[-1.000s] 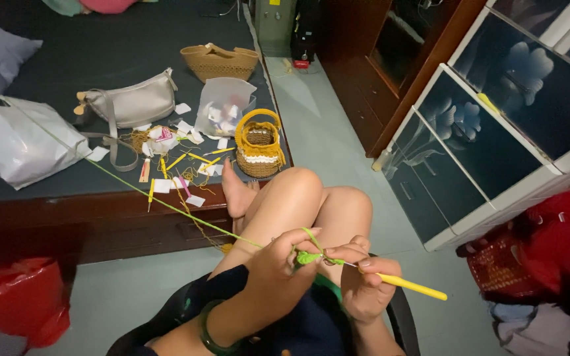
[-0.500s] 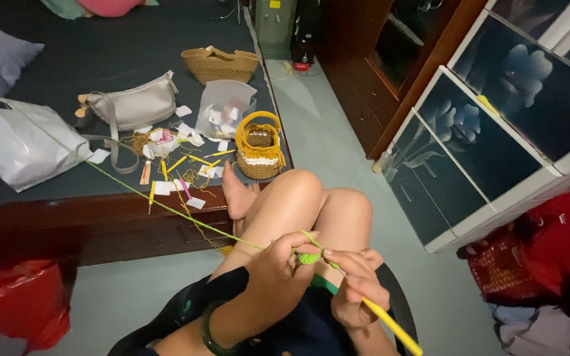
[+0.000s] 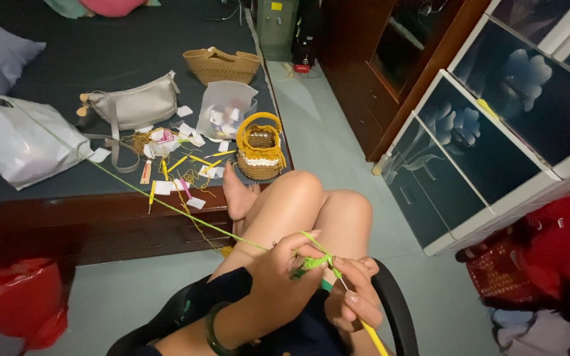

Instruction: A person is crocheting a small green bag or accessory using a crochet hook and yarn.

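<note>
While the left hand (image 3: 278, 277) pinches a small green crochet piece (image 3: 310, 264), the right hand (image 3: 354, 300) grips a yellow-handled hook (image 3: 364, 326) just beside it; hook's long axis runs down-right from the pinch; green yarn (image 3: 166, 204) stretches up-left towards the white bag (image 3: 28, 142).

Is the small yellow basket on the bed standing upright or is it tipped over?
Upright. The yellow basket stands on its base on the bed, with its handle arching above the open top.
</note>
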